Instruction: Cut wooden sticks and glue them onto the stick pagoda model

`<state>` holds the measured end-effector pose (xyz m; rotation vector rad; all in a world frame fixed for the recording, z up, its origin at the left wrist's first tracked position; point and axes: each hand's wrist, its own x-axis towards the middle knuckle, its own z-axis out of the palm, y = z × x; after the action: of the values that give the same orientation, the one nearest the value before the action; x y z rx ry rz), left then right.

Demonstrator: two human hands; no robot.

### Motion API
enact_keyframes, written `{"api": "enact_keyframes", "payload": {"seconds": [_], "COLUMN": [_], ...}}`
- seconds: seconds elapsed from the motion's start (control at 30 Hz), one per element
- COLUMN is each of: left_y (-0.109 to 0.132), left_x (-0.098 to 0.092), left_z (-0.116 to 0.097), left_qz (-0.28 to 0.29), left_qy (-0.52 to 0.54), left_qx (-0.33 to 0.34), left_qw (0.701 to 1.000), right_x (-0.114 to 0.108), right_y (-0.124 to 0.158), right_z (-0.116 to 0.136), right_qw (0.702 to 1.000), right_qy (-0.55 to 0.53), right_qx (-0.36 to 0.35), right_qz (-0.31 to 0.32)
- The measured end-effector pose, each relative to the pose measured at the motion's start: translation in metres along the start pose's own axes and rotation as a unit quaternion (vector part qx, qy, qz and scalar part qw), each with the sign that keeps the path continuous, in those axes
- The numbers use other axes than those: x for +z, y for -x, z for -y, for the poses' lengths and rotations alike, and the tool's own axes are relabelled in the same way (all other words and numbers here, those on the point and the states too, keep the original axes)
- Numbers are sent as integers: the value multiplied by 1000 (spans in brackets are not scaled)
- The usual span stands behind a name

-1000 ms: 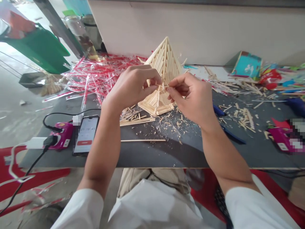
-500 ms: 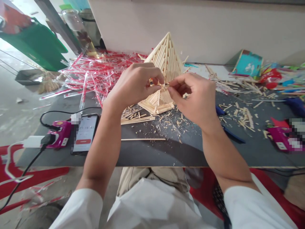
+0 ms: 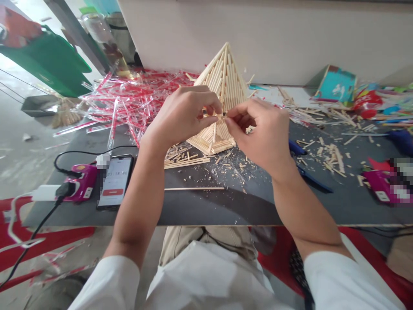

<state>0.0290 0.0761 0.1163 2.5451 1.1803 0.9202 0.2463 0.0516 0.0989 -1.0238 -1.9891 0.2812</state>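
Observation:
A pointed model built of pale wooden sticks (image 3: 230, 79) stands on the dark table, with a sloped roof above and a flared, angular base below. At its narrow middle, my left hand (image 3: 185, 114) is curled with thumb and forefinger close together against the model. What lies between those fingertips is too small to make out. From the other side, my right hand (image 3: 261, 129) pinches a small piece of wooden stick at the same spot. Both hands partly cover the model's sides. In front lies a single thin stick (image 3: 193, 188), beside a small bundle of sticks (image 3: 189, 162).
Red-and-clear plastic wrappers (image 3: 129, 99) heap at the back left. A phone (image 3: 115, 183) and a pink power adapter (image 3: 80, 183) lie left. Blue-handled pliers (image 3: 312, 181) rest near my right forearm, among stick scraps (image 3: 332, 157). A turquoise box (image 3: 335, 86) stands back right.
My right hand has shifted very slightly left, closer to the model's middle. My left hand keeps its place and curled pose.

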Motion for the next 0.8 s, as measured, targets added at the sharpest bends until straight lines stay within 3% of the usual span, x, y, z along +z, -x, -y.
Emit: {"api": "enact_keyframes", "payload": {"seconds": [0.33,0.8], "left_y": [-1,-1], "left_x": [-1,2], "left_z": [-1,0], "left_qz": [8,-13], "left_qy": [8,2], "left_qx": [-9,-3], "left_qw": [1000,1000], "right_x": [2,-2], "right_y": [1,1], "right_z": [1,-1], "right_qw": [999,1000], "right_qy": [-3,-11], "right_qx": [-34,13], "right_qz": [-9,21]}}
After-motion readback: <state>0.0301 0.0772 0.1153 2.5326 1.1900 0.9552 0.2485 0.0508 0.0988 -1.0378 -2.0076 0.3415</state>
